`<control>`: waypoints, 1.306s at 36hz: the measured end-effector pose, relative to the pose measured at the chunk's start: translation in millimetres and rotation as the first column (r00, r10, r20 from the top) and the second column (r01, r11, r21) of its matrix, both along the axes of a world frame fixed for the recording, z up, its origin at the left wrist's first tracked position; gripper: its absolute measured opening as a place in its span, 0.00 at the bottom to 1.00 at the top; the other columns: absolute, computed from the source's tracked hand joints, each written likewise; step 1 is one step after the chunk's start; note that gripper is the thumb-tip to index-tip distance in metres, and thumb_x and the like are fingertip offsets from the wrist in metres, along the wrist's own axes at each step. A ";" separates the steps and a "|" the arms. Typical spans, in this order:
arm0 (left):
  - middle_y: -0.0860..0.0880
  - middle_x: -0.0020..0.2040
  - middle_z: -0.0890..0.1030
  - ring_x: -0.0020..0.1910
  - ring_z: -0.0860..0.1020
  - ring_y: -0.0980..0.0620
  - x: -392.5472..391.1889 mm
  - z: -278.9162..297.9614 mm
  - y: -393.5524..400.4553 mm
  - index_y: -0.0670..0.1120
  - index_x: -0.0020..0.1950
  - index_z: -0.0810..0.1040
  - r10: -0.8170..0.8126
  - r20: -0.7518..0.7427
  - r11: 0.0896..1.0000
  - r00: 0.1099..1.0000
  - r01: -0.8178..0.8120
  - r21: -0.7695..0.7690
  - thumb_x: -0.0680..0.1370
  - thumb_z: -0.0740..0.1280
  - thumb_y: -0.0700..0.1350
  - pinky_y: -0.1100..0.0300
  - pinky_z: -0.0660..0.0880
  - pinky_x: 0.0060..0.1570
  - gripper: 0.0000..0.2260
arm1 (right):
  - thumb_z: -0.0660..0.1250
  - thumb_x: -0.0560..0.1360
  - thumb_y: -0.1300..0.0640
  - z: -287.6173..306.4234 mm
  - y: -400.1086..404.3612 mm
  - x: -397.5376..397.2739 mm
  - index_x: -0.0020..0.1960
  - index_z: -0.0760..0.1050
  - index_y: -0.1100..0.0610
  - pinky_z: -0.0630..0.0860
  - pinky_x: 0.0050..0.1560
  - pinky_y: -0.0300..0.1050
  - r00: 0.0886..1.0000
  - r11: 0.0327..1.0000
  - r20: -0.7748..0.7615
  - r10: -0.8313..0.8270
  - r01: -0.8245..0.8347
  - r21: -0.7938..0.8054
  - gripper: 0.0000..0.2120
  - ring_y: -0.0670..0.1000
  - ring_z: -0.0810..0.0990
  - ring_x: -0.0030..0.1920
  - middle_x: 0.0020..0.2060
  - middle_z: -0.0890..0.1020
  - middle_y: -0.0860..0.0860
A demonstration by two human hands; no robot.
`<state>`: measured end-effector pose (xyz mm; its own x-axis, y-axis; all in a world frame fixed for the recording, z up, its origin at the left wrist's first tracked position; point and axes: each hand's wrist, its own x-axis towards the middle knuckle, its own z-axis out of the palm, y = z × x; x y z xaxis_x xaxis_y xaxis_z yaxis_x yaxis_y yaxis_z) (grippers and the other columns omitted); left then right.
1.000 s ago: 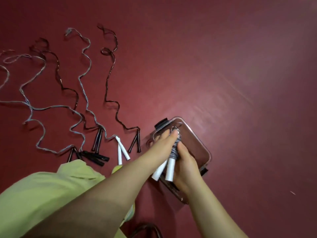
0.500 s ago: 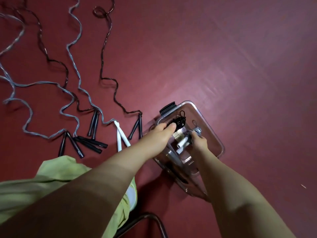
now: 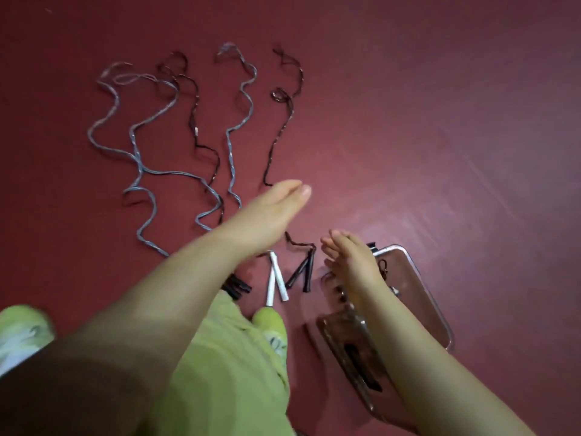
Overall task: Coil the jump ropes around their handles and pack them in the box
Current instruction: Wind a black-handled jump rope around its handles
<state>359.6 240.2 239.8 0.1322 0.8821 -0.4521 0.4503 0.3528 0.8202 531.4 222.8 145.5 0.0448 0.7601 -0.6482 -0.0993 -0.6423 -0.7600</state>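
Note:
A clear plastic box (image 3: 421, 284) lies on the red floor at lower right, with coiled ropes partly visible inside behind my right forearm. My right hand (image 3: 352, 259) hovers over the box's left edge, fingers relaxed and holding nothing. My left hand (image 3: 273, 212) stretches out flat above the floor, empty, over the loose ropes. Beneath it lie a pair of white handles (image 3: 275, 280) with a grey rope (image 3: 234, 133), and a pair of black handles (image 3: 301, 273) with a dark rope (image 3: 283, 121). More black handles (image 3: 235, 286) peek out under my left arm.
Two further ropes, one grey (image 3: 135, 146) and one dark (image 3: 196, 121), snake across the floor at upper left. My green trouser leg (image 3: 226, 366) and green shoes (image 3: 270, 325) fill the bottom. The box's lid (image 3: 349, 350) lies against its near side.
Both hands have left the box with the coiled white-handled rope inside it. The left hand has swung out over the loose ropes; the right has lifted to the box's left edge.

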 end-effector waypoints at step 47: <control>0.51 0.72 0.70 0.71 0.66 0.54 -246.2 -200.7 -130.8 0.50 0.71 0.71 0.717 0.078 0.682 0.693 -0.673 -0.287 0.81 0.57 0.56 0.66 0.56 0.66 0.20 | 0.56 0.83 0.52 -121.3 26.4 -314.6 0.39 0.66 0.57 0.78 0.49 0.54 0.154 0.260 0.447 0.881 -0.948 -0.186 0.15 0.60 0.82 0.35 0.40 0.84 0.63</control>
<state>113.4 109.4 39.0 -0.3848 0.6301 -0.6745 -0.1376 0.6834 0.7169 216.8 249.2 24.2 -0.5322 0.4927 -0.6885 0.8060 0.0459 -0.5901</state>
